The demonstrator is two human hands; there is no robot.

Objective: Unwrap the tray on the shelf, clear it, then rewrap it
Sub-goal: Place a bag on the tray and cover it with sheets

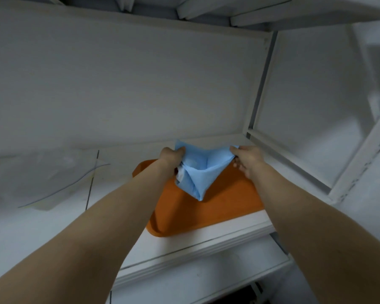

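Note:
An orange tray (206, 209) lies on the white shelf (206, 240), its near corner close to the shelf's front edge. Above it hangs a light blue wrap sheet (198, 170), bunched into folds that taper down to a point over the tray's middle. My left hand (171, 155) grips the sheet's upper left corner. My right hand (246, 159) pinches its upper right corner, and the sheet is stretched between them. A small white and dark thing shows in the folds below my left hand; I cannot tell what it is.
A clear plastic sheet (44, 181) lies on the shelf to the left. A white upright post (259, 84) and frame stand at the right. Another shelf (184, 9) hangs overhead, and a lower shelf (206, 279) sits beneath.

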